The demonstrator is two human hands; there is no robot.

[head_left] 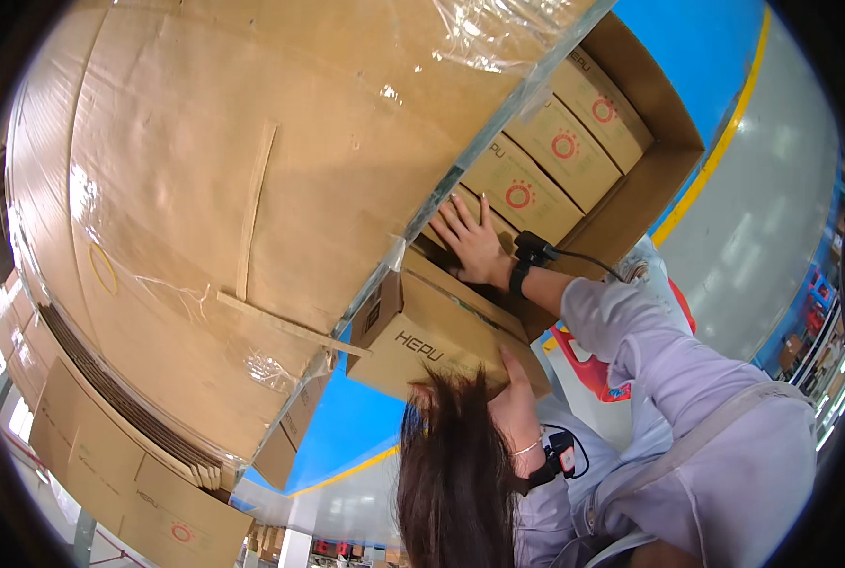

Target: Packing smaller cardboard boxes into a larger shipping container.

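The person's upper hand [474, 248], which hand I cannot tell for sure, lies flat with fingers [453, 220] spread apart on the top of a small brown carton [436, 336] that juts out from the open end of a big cardboard case [664, 161]. The lower hand [517, 402] presses against that carton's near bottom edge, its fingers hidden behind hair, so I cannot tell their state. Beyond the carton, inside the case, sit matching small boxes [564, 147] in a row; beside it leans a large plastic-wrapped cardboard stack [233, 189].
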